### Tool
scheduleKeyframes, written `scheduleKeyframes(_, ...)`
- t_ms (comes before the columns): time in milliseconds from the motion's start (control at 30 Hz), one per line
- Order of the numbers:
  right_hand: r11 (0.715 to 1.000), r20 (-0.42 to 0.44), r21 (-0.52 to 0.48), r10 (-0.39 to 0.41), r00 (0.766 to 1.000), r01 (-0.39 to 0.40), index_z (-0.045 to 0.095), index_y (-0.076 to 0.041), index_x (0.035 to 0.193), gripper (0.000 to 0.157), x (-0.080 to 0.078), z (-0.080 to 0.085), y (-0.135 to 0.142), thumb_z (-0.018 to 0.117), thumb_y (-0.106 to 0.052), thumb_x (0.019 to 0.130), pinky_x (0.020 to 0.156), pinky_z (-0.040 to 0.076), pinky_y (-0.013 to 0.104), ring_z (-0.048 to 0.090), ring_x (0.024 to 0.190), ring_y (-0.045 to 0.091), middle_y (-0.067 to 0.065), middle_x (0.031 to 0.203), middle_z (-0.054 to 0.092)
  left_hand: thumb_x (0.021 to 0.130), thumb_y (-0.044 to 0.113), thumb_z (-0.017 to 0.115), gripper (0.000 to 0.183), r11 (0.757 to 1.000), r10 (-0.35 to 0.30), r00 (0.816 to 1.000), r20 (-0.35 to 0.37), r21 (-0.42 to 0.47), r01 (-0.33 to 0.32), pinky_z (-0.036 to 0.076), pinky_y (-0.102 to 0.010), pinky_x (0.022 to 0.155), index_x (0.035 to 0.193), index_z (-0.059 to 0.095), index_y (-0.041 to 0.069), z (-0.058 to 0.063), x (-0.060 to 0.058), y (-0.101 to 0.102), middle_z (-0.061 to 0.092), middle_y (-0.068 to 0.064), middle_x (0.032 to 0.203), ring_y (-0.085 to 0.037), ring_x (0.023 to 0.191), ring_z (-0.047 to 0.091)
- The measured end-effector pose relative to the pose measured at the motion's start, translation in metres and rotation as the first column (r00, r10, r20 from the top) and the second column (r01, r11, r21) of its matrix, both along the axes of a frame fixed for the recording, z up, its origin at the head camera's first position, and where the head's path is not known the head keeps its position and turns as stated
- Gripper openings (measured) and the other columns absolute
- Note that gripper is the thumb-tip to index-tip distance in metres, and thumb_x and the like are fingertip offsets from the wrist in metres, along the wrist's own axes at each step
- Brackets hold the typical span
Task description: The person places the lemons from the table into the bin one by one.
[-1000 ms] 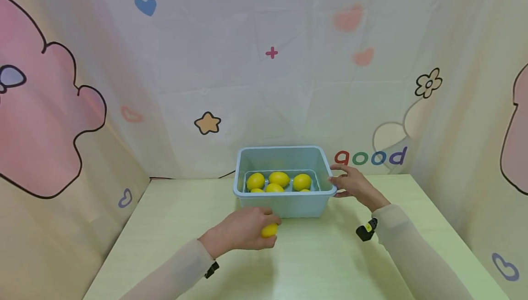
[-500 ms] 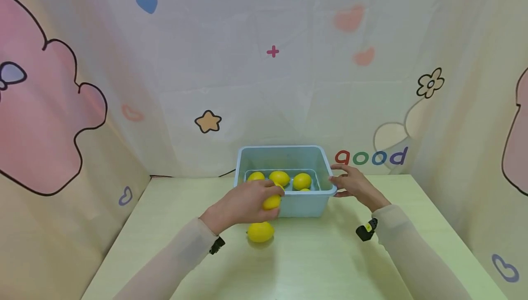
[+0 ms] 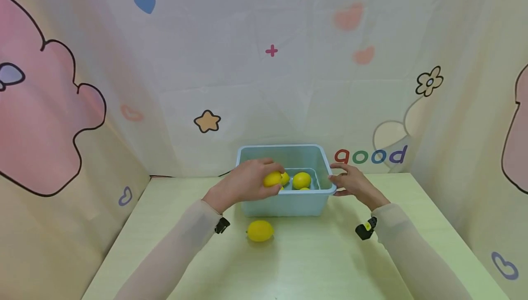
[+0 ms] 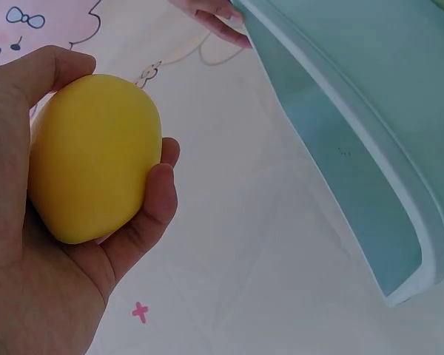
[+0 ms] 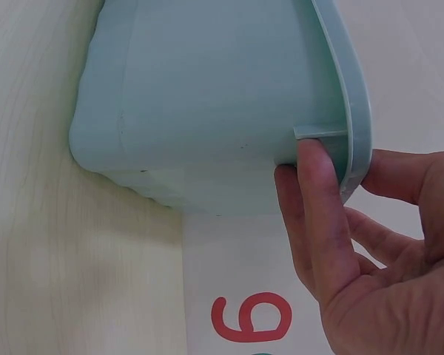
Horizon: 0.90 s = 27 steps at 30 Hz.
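My left hand (image 3: pixel 249 179) grips a yellow lemon (image 4: pixel 96 155), fingers and thumb curled round it, above the near left part of a light blue plastic bin (image 3: pixel 284 204). Inside the bin, other lemons (image 3: pixel 302 180) lie on the floor, some of them hidden by the hand and the front wall. With my right hand (image 5: pixel 385 251) I hold the bin's rim at its right side, fingertips under the lip and thumb against its outer edge. One more lemon (image 3: pixel 260 230) lies on the table just in front of the bin.
The pale wooden table (image 3: pixel 173 245) carries the bin near its back edge. A printed curtain (image 3: pixel 247 84) hangs close behind the bin and along both sides. A thin dark cord (image 3: pixel 224 173) shows at the back edge, left of the bin.
My left hand has lifted a lemon from the table, raising it up and over the bin's front rim. The lemon left on the table has come into sight. The right hand stays put.
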State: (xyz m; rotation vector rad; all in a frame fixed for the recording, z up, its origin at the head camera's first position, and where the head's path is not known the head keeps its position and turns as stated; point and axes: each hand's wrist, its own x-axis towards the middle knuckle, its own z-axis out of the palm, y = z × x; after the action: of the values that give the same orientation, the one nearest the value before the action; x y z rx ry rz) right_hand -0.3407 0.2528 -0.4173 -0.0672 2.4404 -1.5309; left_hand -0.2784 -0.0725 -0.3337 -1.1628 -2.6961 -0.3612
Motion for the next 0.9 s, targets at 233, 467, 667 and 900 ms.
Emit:
scheduleKeyframes(233,1.000,0.009,0.006,-0.005,1.000,0.005,0.032,-0.009,0.151,0.058,0.000,0.001,-0.001,0.056,-0.020,0.099,0.082,0.061,0.039,0.068,0.092,0.024,0.031,0.138,0.048,0.094,0.037,0.061,0.034,1.000,0.026,0.999,0.025,0.006,-0.026,0.046,-0.022,0.065,0.125,0.063,0.022,0.002,-0.015,-0.001,0.064,0.004,0.119,-0.010,0.081,0.055)
scheduleKeyframes(467,1.000,0.003,0.017,-0.002,1.000,0.002,0.032,-0.008,0.151,0.058,0.002,0.003,0.000,0.056,-0.020,0.099,0.082,0.061,0.038,0.068,0.089,0.022,0.030,0.136,0.050,0.094,0.038,0.059,0.036,0.998,0.065,0.995,0.075,0.006,-0.066,0.053,-0.028,0.080,0.127,0.062,0.022,0.003,-0.029,-0.001,0.062,0.003,0.125,-0.013,0.092,0.059)
scheduleKeyframes(667,1.000,0.000,0.020,-0.005,1.000,0.005,0.032,-0.008,0.151,0.058,0.002,0.004,0.000,0.056,-0.020,0.099,0.082,0.061,0.039,0.068,0.089,0.021,0.030,0.136,0.050,0.094,0.039,0.059,0.038,0.994,0.106,0.991,0.085,0.010,-0.107,0.053,-0.028,0.080,0.129,0.061,0.023,0.005,-0.038,-0.001,0.061,0.002,0.125,-0.015,0.092,0.057)
scheduleKeyframes(900,1.000,0.024,0.018,-0.011,1.000,0.011,0.031,-0.010,0.152,0.060,0.002,0.004,-0.001,0.057,-0.021,0.099,0.082,0.061,0.036,0.067,0.094,0.024,0.029,0.139,0.048,0.094,0.038,0.060,0.037,0.992,0.113,0.988,0.103,0.037,-0.117,0.053,-0.030,0.086,0.127,0.061,0.022,0.004,-0.049,-0.004,0.061,0.002,0.123,-0.015,0.097,0.056)
